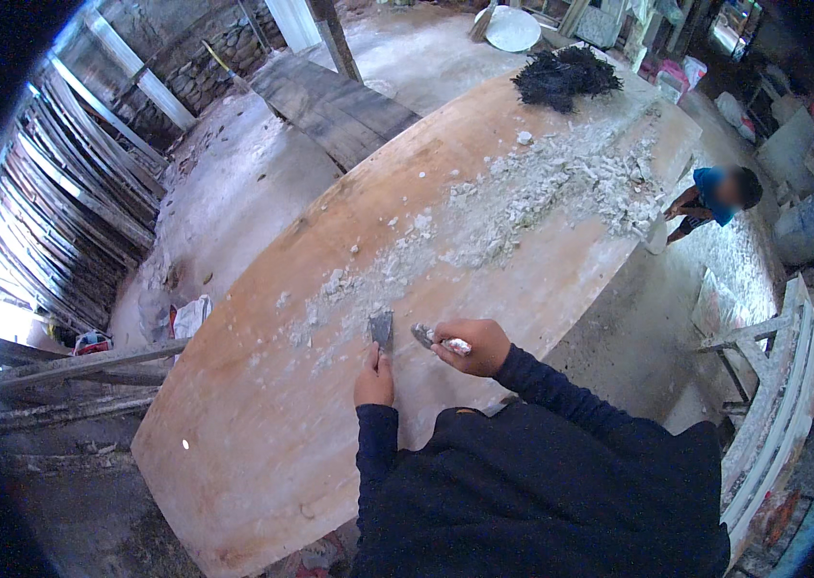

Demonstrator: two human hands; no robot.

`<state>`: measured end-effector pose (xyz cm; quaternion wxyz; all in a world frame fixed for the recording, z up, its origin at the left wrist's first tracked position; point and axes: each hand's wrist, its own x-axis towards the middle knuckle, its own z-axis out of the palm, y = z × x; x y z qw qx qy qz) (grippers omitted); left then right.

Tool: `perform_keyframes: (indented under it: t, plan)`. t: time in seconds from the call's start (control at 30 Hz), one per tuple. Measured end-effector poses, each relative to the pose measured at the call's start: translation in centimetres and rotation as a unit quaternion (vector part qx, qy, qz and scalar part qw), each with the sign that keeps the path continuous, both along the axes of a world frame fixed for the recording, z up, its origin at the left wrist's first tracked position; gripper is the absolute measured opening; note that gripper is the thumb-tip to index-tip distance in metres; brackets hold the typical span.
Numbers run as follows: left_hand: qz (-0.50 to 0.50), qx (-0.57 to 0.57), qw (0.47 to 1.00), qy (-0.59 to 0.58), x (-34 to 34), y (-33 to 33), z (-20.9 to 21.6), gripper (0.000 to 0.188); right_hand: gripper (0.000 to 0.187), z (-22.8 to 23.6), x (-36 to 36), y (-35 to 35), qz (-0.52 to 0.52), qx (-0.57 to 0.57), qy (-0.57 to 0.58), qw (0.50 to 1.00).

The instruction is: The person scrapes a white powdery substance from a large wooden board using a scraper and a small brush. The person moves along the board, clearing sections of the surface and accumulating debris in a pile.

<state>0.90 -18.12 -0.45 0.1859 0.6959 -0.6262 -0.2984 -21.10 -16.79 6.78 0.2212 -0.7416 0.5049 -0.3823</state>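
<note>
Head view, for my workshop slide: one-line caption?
Left hand presses a scraper and right hand holds a putty-caked tool over a large wooden panel.

A rough, open-sided workshop — a big curved wooden form (349, 318) strewn with white plaster scraps (542, 193) fills the middle. Stacked timber slats (70, 193) line the left, over a dusty concrete floor (234, 183) — white moulded pieces (773, 405) lean at right.

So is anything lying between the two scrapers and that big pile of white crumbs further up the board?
Nothing large: only scattered white crumbs lie on the board between the scrapers and the pile.
</note>
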Motion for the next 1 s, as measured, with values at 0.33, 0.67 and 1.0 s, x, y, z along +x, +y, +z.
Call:
perform_keyframes:
  t: [0.33,0.67,1.0]
  plan:
    - [0.009,0.034,0.999,0.019,1.7,3.7,-0.4,0.039,0.013,0.1,-0.8,0.0,-0.001,0.012,0.016,1.000]
    - [-0.008,0.082,0.996,-0.018,0.6,0.6,2.8,0.040,0.017,0.2,0.1,-0.7,0.005,-0.003,-0.022,1.000]
    - [0.040,0.088,0.995,-0.013,2.9,6.9,1.6,0.040,0.013,1.3,-1.0,-1.8,-0.038,0.021,-0.012,0.999]
